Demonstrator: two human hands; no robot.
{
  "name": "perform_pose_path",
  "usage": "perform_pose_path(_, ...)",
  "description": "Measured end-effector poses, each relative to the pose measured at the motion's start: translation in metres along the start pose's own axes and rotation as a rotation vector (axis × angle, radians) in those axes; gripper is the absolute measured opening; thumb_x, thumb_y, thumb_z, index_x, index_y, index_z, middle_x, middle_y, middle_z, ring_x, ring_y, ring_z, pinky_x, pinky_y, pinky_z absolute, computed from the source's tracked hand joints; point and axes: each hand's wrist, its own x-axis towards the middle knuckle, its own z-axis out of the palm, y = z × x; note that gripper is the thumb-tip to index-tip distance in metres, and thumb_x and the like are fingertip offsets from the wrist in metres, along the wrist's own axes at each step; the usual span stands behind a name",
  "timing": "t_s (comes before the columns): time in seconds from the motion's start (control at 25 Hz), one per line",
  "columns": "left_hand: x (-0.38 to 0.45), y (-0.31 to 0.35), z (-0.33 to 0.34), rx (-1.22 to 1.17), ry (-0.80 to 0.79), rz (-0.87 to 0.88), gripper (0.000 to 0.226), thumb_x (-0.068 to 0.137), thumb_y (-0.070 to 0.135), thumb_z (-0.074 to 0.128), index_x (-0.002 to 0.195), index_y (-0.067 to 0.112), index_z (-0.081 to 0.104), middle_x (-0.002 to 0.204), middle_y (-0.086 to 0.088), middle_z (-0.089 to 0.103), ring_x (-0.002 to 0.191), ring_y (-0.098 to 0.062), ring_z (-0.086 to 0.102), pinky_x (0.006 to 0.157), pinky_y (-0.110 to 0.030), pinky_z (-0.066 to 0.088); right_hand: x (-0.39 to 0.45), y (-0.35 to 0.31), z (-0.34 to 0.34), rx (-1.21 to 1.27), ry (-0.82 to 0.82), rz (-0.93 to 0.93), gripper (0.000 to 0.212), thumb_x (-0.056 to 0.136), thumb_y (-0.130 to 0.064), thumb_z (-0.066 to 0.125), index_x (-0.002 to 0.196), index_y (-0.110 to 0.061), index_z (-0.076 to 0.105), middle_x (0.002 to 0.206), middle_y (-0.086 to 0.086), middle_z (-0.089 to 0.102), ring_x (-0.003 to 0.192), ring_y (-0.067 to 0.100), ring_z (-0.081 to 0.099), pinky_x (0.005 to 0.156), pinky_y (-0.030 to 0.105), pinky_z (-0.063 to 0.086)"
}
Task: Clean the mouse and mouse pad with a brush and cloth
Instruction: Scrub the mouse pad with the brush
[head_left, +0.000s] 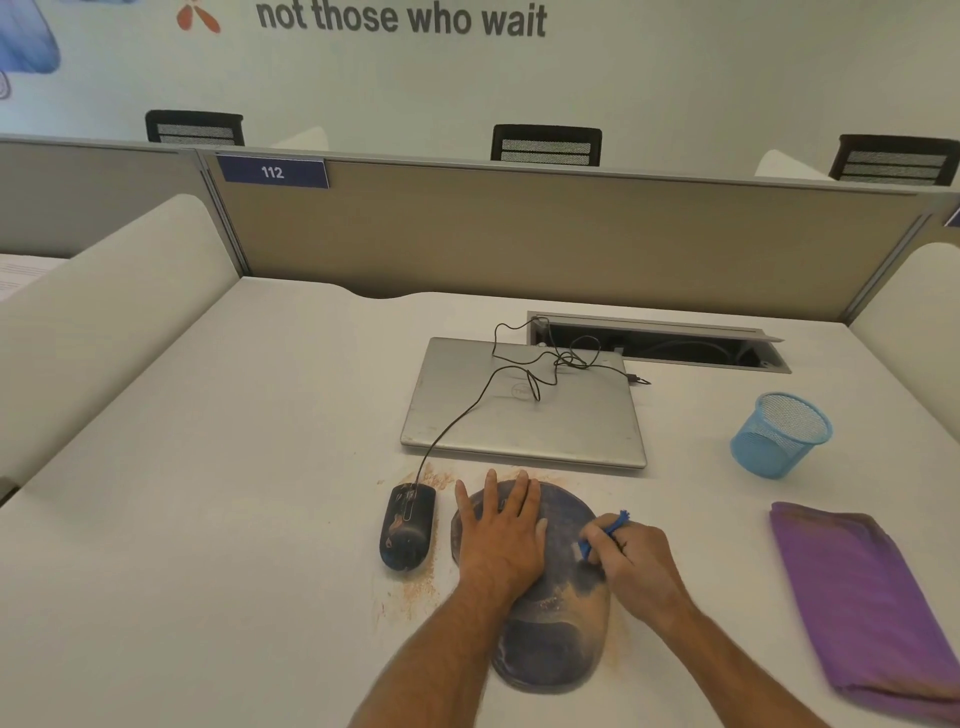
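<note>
A dark blue mouse pad (556, 639) with a wrist rest lies on the white desk, dusted with orange-brown powder. My left hand (501, 530) lies flat on the pad's far left part, fingers straight. My right hand (636, 564) grips a small blue brush (605, 535), its head down on the pad's right side. A black wired mouse (408, 525), smeared with the same powder, sits just left of the pad. The folded purple cloth (862, 597) lies at the right.
A closed silver laptop (524, 415) lies behind the pad with the mouse cable (524, 364) looped over it. A blue mesh cup (782, 434) stands at the right. An open cable tray (660, 345) sits by the partition. Powder is scattered on the desk (234, 493) around the mouse.
</note>
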Motion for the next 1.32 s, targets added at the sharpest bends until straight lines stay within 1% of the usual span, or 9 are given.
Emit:
perform_pose_path(0.2,0.001,0.0,0.001,0.004,-0.008,-0.003,0.061,0.106,0.052,0.008,0.16,0.028,-0.003,0.168,0.005,-0.008,0.152,-0.033,-0.019,0.097,-0.063,-0.039,0.0,0.0,-0.001,-0.073,-0.113,-0.009,0.041,0.09,-0.012,0.058,0.049,-0.016,0.058,0.055,0.007,0.061,0.052,0.015,0.056,0.057,0.044,0.049)
perform_pose_path(0.36,0.0,0.0,-0.001,0.007,-0.017,-0.006,0.06,0.106,0.051,0.007,0.16,0.028,-0.004,0.168,0.005,-0.008,0.151,-0.033,-0.019,0.096,-0.063,-0.04,0.0,-0.003,0.002,-0.043,-0.038,0.03,0.041,0.092,-0.02,0.06,0.052,-0.019,0.064,0.054,-0.001,0.064,0.055,0.009,0.061,0.052,0.021,0.047)
perform_pose_path(0.48,0.0,0.002,-0.002,0.011,-0.022,-0.009,0.06,0.106,0.051,0.008,0.16,0.028,-0.003,0.168,0.005,-0.008,0.152,-0.033,-0.019,0.096,-0.063,-0.04,-0.005,-0.003,0.005,-0.048,-0.162,-0.002,0.042,0.092,-0.018,0.058,0.051,-0.017,0.062,0.055,0.003,0.062,0.053,0.011,0.058,0.055,0.029,0.049)
perform_pose_path(0.6,0.0,0.001,-0.004,-0.004,-0.026,-0.01,0.06,0.106,0.05,0.008,0.16,0.028,-0.004,0.168,0.005,-0.008,0.151,-0.033,-0.02,0.098,-0.064,-0.037,-0.007,-0.003,0.005,-0.028,-0.162,-0.049,0.037,0.093,-0.02,0.057,0.057,-0.013,0.064,0.063,0.009,0.066,0.06,0.021,0.062,0.06,0.039,0.05)
perform_pose_path(0.76,-0.001,0.001,-0.006,-0.015,-0.027,-0.012,0.06,0.106,0.05,0.009,0.16,0.028,-0.004,0.168,0.006,-0.007,0.152,-0.033,-0.018,0.104,-0.066,-0.031,-0.008,-0.004,0.004,-0.067,-0.244,-0.061,0.04,0.093,-0.022,0.058,0.053,-0.025,0.058,0.055,-0.007,0.058,0.053,0.008,0.053,0.053,0.024,0.042)
perform_pose_path(0.88,-0.002,0.001,-0.007,-0.017,-0.029,-0.01,0.06,0.107,0.05,0.01,0.16,0.028,-0.003,0.169,0.005,-0.008,0.152,-0.033,-0.018,0.105,-0.066,-0.029,-0.007,-0.002,0.002,-0.047,-0.182,-0.062,0.038,0.094,-0.025,0.058,0.057,-0.024,0.062,0.058,-0.001,0.06,0.053,0.006,0.053,0.053,0.022,0.042)
perform_pose_path(1.04,-0.002,0.001,-0.006,-0.02,-0.022,-0.009,0.06,0.107,0.05,0.009,0.16,0.028,-0.004,0.169,0.006,-0.008,0.152,-0.033,-0.018,0.104,-0.066,-0.031,-0.008,-0.005,0.002,-0.067,-0.252,-0.088,0.04,0.093,-0.024,0.059,0.053,-0.033,0.06,0.052,-0.014,0.055,0.05,0.003,0.049,0.049,0.016,0.039)
perform_pose_path(1.16,-0.002,0.001,-0.006,-0.014,-0.023,-0.008,0.06,0.107,0.05,0.009,0.16,0.028,-0.003,0.169,0.005,-0.008,0.152,-0.033,-0.018,0.104,-0.066,-0.03,-0.008,-0.004,0.003,-0.078,-0.207,-0.109,0.036,0.093,-0.025,0.059,0.058,-0.025,0.062,0.055,-0.008,0.058,0.053,0.006,0.054,0.051,0.018,0.042)
perform_pose_path(1.32,-0.002,0.001,-0.006,-0.016,-0.018,-0.007,0.06,0.106,0.051,0.009,0.16,0.028,-0.004,0.168,0.006,-0.008,0.152,-0.033,-0.019,0.099,-0.063,-0.037,-0.011,-0.008,0.005,-0.106,-0.289,-0.11,0.039,0.092,-0.025,0.059,0.054,-0.032,0.058,0.053,-0.012,0.055,0.051,0.003,0.05,0.051,0.018,0.041)
